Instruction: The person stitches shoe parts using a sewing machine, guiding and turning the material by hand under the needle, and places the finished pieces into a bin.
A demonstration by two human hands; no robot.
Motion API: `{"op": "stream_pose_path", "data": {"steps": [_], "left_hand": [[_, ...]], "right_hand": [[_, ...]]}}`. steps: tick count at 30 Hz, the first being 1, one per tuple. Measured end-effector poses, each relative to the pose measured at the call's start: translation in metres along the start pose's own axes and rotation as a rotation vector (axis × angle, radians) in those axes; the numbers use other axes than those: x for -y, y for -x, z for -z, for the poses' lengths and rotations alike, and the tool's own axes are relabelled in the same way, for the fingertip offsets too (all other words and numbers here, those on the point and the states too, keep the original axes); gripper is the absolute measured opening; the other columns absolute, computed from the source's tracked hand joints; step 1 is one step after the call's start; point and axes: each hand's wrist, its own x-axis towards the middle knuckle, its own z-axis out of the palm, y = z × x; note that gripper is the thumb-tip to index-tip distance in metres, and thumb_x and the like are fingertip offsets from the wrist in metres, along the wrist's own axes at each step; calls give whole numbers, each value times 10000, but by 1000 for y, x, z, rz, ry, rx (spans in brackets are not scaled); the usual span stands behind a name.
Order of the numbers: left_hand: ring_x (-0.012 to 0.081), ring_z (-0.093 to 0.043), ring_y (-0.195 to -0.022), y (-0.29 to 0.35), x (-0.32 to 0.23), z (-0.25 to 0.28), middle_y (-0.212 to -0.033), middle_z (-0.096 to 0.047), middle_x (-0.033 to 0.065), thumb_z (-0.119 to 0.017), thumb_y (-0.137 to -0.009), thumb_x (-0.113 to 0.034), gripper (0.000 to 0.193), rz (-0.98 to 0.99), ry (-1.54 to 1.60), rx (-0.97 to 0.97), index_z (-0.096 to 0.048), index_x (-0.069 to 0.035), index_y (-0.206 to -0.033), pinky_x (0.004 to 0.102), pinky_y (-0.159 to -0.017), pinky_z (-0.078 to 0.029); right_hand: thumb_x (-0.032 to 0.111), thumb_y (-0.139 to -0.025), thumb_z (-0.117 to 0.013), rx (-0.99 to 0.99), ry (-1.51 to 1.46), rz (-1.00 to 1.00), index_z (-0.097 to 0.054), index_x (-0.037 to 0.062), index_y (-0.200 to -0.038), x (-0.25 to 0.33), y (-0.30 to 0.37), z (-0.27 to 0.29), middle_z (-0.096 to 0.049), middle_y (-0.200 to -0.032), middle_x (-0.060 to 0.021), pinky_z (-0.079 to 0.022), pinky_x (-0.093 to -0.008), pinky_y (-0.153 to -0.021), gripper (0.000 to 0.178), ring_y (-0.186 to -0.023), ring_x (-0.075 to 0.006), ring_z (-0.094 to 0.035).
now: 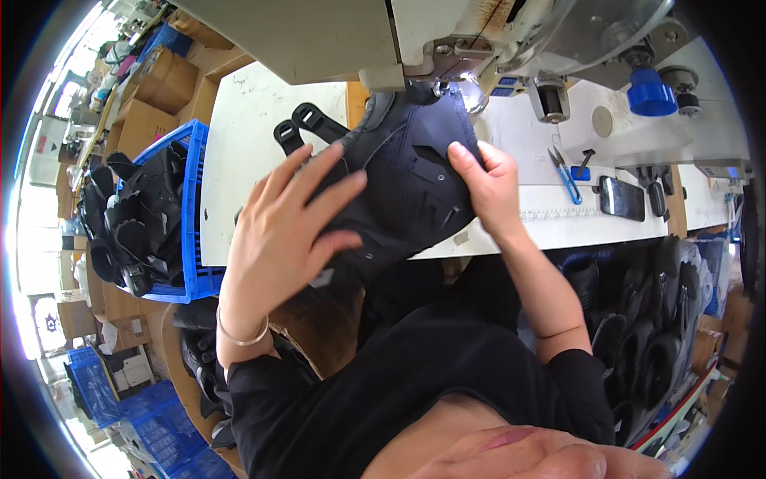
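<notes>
A black padded boot upper (399, 176), with rivets and stitched seams, lies under the head of a sewing machine (447, 56). Its far edge reaches the lit needle area. My right hand (488, 180) pinches its right edge, thumb on top and fingers out of sight beneath. Spread over its left side is my left hand (291, 215), open and slightly blurred; whether it touches the surface I cannot tell. Two black plastic straps with slots (319, 120) stick out beyond the left fingers. The near part of the upper hangs over the table's front edge.
Thread snips with blue handles (566, 177), a small blue-and-black tool (582, 169) and a phone (621, 198) lie right on the white table (255, 104). A blue crate (194, 207) of black parts stands left. Several black boots (638, 343) are stacked at lower right.
</notes>
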Motion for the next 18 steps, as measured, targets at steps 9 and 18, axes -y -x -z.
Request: {"op": "stream_pose_path", "data": {"steps": [9, 18], "left_hand": [[367, -453, -1268, 40, -77, -55, -1294, -546, 89, -640, -770, -312, 424, -321, 68, -137, -640, -139, -1158, 595, -970, -378], [397, -598, -1088, 30, -105, -89, -1139, -644, 132, -598, -803, -179, 291, -339, -66, -404, -694, -106, -1068, 567, -806, -499]], "right_hand": [[326, -868, -639, 157, 756, 147, -655, -27, -823, 37, -46, 51, -597, -618, -54, -420, -246, -577, 356, -577, -77, -504], [282, -855, -669, 185, 591, 178, -674, -45, -902, 42, -60, 47, -631, -649, -44, -429, -248, -552, 330, -544, -73, -495]]}}
